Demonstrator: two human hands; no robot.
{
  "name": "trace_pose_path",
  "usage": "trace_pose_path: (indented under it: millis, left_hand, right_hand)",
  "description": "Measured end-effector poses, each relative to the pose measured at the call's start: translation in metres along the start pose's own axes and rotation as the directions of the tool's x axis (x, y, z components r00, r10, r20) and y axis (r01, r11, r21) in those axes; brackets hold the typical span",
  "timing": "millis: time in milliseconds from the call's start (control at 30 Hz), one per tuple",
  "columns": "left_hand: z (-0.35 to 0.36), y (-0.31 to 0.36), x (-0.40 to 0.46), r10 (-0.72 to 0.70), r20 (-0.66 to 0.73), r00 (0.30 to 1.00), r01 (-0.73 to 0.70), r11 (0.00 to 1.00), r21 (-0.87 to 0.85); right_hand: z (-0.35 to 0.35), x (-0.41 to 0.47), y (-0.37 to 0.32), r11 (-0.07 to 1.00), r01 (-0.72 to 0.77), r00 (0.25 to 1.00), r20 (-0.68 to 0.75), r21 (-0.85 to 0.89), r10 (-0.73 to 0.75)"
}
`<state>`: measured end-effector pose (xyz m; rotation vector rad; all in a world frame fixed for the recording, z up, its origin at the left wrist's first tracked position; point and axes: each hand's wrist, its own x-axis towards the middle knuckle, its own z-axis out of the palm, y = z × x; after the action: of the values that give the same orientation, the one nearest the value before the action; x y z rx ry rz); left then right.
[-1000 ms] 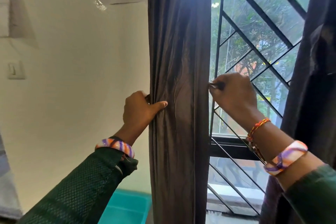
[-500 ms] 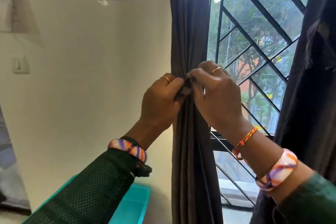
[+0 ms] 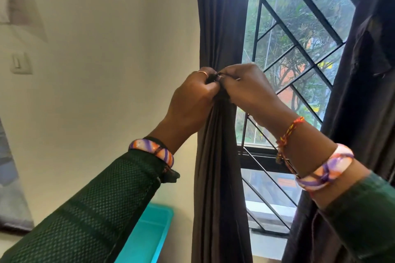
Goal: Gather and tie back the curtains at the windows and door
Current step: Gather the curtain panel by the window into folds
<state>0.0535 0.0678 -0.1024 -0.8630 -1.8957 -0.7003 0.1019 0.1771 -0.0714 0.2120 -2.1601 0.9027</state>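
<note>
1. White wall (image 3: 102,53) left of barred window (image 3: 299,53).
2. Brown curtain (image 3: 220,166) bunched at window's left edge.
3. L hand (image 3: 192,100) & R hand (image 3: 248,87) together, both pinching curtain's gathered waist.
4. Teal bin (image 3: 149,239) below-left of window.

two curtains (image 3: 220,166), two hands (image 3: 192,100), two bangles (image 3: 154,151)

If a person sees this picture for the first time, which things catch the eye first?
First the two hands, left hand and right hand, meeting mid-frame and pinching the gathered dark curtain. Next the window grille with green trees behind, at right. Last, the turquoise bin at the bottom.
</note>
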Motion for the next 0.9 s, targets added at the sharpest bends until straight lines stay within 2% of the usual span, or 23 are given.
trace_pose_path:
  millis: [167,300,400,467,533,600,700,800,900]
  left_hand:
    - [-0.009,0.005,0.001,-0.019,0.019,1.000,0.020,0.999,-0.027]
    - [-0.008,-0.002,0.001,-0.059,-0.069,0.996,0.057,0.998,-0.034]
    - [-0.007,-0.004,0.000,-0.055,-0.155,0.986,0.043,0.996,-0.081]
    - [-0.007,0.000,-0.001,-0.115,-0.221,0.969,0.085,0.986,-0.141]
    - [-0.008,0.002,-0.001,-0.206,-0.262,0.943,0.158,0.968,-0.194]
    - [-0.006,0.001,-0.001,-0.259,-0.289,0.921,0.193,0.952,-0.238]
    - [-0.005,-0.004,0.000,-0.307,-0.293,0.906,0.211,0.925,-0.316]
    - [-0.005,-0.012,0.003,-0.358,-0.219,0.907,0.235,0.866,-0.442]
    - [-0.009,-0.028,0.009,-0.366,-0.136,0.921,0.254,0.826,-0.503]
  right_hand:
    - [0.002,-0.004,-0.004,0.996,-0.064,0.995,0.084,0.062,0.059]
    - [0.005,-0.010,-0.009,0.980,-0.096,0.982,0.178,0.173,0.065]
    - [0.006,-0.015,-0.008,0.964,-0.086,0.962,0.274,0.253,0.013]
    - [0.009,-0.015,-0.004,0.966,-0.020,0.970,0.237,0.257,-0.043]
    - [0.014,-0.014,-0.003,0.967,0.050,0.987,0.134,0.249,-0.086]
    - [0.017,-0.011,-0.004,0.976,0.088,0.996,0.015,0.198,-0.093]
    - [0.019,-0.006,-0.005,0.988,0.149,0.984,-0.092,-0.030,-0.152]
    - [0.024,0.004,-0.005,0.952,0.161,0.968,-0.149,-0.259,-0.204]
    - [0.038,0.013,-0.005,0.914,0.215,0.942,-0.174,-0.344,-0.287]
